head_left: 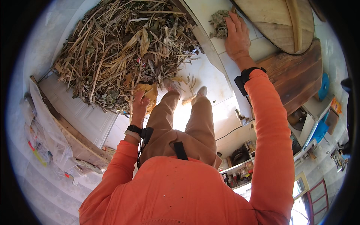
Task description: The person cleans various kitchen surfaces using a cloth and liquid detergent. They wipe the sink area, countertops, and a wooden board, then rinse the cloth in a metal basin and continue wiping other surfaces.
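Note:
My right hand [237,36] presses on a bunched, grey-green rag [220,24] on the white tiled counter [225,54]. Just beyond that hand lies a round wooden lid [277,26] with a raised bar handle. A brown wooden board [295,76] is partly under the lid. My left hand [139,105] hangs low at my side, its fingers loosely apart, and no held thing shows in it. Past its fingers is a yellow, crumpled piece [150,94], beside a large heap of dry stalks and leaves [118,53].
The heap spreads over the floor close to my feet. A white panelled door or panel [78,104] and a wooden beam draped with plastic sheeting [50,121] are at the left. Shelves with jars and bottles [239,177] stand at the lower right. A blue basin [320,130] sits further right.

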`<state>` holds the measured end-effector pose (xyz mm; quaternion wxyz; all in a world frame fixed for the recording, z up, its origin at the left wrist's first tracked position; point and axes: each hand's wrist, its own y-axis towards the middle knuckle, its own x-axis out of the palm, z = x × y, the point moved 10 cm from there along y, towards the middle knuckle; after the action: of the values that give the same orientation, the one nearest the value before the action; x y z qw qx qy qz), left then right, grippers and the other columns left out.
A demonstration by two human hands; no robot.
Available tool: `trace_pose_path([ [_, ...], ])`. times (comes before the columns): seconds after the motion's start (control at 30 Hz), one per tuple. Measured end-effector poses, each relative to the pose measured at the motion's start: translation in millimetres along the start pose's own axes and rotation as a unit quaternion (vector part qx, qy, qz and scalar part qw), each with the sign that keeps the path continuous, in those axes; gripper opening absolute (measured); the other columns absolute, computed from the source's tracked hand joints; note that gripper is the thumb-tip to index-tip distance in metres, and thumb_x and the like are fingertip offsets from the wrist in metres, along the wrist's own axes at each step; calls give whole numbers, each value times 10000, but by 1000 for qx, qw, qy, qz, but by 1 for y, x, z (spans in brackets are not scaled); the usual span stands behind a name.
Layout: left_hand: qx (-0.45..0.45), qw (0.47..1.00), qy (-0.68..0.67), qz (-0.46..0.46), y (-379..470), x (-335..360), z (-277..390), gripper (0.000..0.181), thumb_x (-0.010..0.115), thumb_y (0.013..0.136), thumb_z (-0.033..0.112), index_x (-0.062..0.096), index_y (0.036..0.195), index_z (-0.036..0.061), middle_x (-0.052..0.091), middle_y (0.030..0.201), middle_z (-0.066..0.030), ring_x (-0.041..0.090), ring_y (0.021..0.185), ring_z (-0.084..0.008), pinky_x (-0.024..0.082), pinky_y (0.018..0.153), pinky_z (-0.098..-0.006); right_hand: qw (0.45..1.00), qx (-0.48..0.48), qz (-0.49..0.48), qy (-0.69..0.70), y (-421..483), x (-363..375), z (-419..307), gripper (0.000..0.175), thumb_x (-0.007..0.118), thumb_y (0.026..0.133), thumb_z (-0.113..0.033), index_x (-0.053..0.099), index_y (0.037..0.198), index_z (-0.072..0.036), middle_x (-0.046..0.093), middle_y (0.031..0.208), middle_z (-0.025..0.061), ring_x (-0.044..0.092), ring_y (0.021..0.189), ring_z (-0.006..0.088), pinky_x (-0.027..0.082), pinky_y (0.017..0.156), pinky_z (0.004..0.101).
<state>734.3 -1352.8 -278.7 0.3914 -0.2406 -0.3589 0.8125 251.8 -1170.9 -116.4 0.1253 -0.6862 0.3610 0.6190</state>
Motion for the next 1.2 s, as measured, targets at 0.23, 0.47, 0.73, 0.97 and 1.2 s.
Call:
trace_pose_path([
  [0.23, 54, 998, 8, 44, 1, -11, 8, 537, 620, 945, -20, 472, 1461, -24, 650, 1195, -81, 631, 986, -135, 522, 808, -276, 1000, 5, -20, 0, 3, 3, 1, 583, 617, 811, 5, 518, 1360, -164, 400, 1543, 10, 382, 1395, 357, 359, 1091, 509],
  [0.47, 49, 998, 27, 23, 1, -4, 10, 550, 635, 948, -10, 474, 1474, 7, 591, 1345, -92, 638, 1055, -144, 524, 840, -286, 999, 21, -32, 0, -1, 4, 5, 592, 610, 818, 12, 505, 1373, -166, 401, 1545, 6, 381, 1397, 364, 358, 1094, 502],
  [0.73, 35, 998, -5, 58, -8, -13, 24, 580, 615, 899, -80, 477, 1456, 6, 456, 1489, -103, 603, 1100, -184, 510, 947, -312, 998, 19, -51, -5, 2, 6, 2, 605, 610, 822, 27, 489, 1388, -150, 365, 1567, 19, 351, 1415, 364, 324, 1120, 508],
  [0.97, 109, 989, -7, 95, -21, -44, 55, 557, 598, 945, 3, 472, 1486, 29, 422, 1553, -148, 648, 1096, -171, 538, 899, -302, 998, 20, -54, -15, 3, 3, -2, 615, 597, 825, 40, 479, 1404, -130, 357, 1570, 27, 351, 1414, 369, 323, 1121, 517],
  [1.2, 96, 990, -6, 101, -17, -39, 29, 550, 636, 955, 25, 473, 1481, 15, 442, 1535, -109, 653, 1084, -167, 539, 894, -304, 999, 10, -42, -12, 3, 6, 0, 583, 582, 834, 31, 493, 1390, -118, 366, 1572, 30, 359, 1406, 386, 328, 1114, 522],
])
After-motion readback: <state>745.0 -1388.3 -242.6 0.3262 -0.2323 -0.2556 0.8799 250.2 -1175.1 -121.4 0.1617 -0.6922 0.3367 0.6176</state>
